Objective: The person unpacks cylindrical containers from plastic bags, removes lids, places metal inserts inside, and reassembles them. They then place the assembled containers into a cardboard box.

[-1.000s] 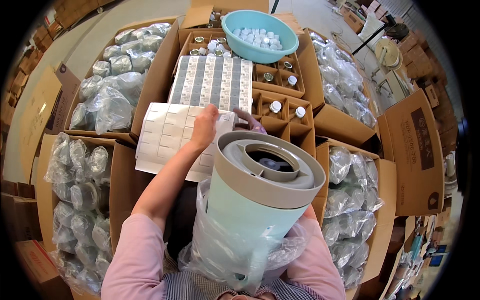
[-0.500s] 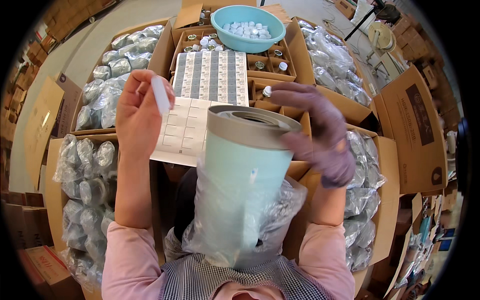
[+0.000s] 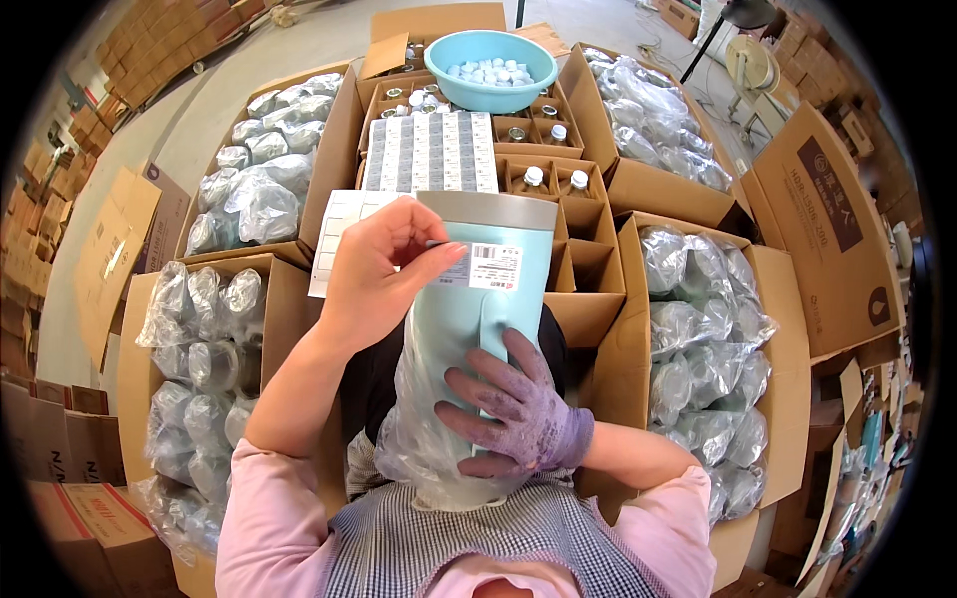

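A pale green cup (image 3: 493,289) with a grey rim stands half out of a clear plastic bag (image 3: 424,419) in front of my chest. My right hand (image 3: 518,409), in a purple glove, grips the cup's lower body. My bare left hand (image 3: 384,264) presses a white barcode sticker (image 3: 483,264) onto the cup's upper side with its fingertips. A white sheet of stickers (image 3: 339,224) lies just behind my left hand on the boxes.
Open cardboard boxes of bagged cups surround me: left (image 3: 204,359), far left (image 3: 254,189), right (image 3: 698,349) and far right (image 3: 653,115). A divided box (image 3: 543,184) holds small capped bottles. A blue bowl (image 3: 498,65) of white caps sits behind a second label sheet (image 3: 429,149).
My left hand, which lifted a sticker off the sheet, has brought it onto the cup. My right hand slid from the rim down to the cup's lower body, and the cup now shows its side.
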`<act>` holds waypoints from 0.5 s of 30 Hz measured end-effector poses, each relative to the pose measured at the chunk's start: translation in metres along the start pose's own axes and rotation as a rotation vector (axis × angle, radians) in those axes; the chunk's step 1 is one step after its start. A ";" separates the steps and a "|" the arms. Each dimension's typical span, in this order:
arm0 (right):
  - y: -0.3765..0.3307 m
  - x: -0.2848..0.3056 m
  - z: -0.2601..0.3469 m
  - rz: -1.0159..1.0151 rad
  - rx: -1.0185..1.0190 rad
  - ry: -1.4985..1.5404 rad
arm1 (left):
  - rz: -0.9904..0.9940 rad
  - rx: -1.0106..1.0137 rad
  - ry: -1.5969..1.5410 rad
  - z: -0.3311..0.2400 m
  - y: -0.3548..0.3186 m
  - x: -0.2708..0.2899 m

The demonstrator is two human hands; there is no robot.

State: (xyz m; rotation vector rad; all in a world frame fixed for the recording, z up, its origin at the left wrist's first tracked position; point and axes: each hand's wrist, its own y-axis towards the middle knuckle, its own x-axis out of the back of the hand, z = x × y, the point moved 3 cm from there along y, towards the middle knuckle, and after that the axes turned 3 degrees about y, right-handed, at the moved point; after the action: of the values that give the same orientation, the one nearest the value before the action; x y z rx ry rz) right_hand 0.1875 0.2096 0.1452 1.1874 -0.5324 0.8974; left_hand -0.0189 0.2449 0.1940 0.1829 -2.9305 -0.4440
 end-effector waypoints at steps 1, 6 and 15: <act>0.000 0.000 0.001 0.017 0.004 0.009 | 0.008 0.007 0.012 -0.001 0.002 -0.006; 0.008 -0.006 0.001 -0.041 0.047 0.120 | 0.032 0.054 0.146 -0.004 0.001 -0.014; 0.012 -0.010 0.002 -0.087 0.039 0.132 | -0.029 0.065 0.237 0.000 0.000 -0.014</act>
State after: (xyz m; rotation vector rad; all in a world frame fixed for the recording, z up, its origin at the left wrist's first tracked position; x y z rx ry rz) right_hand 0.1723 0.2057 0.1443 1.1692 -0.3555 0.9079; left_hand -0.0055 0.2472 0.1922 0.2676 -2.7135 -0.3074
